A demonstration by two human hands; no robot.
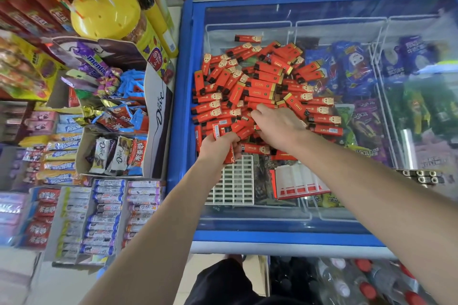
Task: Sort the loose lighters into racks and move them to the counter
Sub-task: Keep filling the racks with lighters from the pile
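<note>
A heap of loose red lighters (257, 86) lies on the glass lid of a blue chest freezer (183, 96). My left hand (218, 147) grips a few red lighters (224, 142) at the heap's near left edge. My right hand (277, 126) reaches into the heap's near side, fingers curled down among the lighters; whether it holds one is hidden. A white grid rack (235, 183) lies flat just below my left hand, its cells showing no lighters. Beside it lies a red and white rack card (300, 183).
Candy and chocolate display boxes (114, 146) fill the shelf to the left of the freezer. A yellow lollipop stand (106, 12) stands at the back left. A row of dark lighters (421, 176) sits at the right on the glass. Bottles (366, 282) lie on the floor below.
</note>
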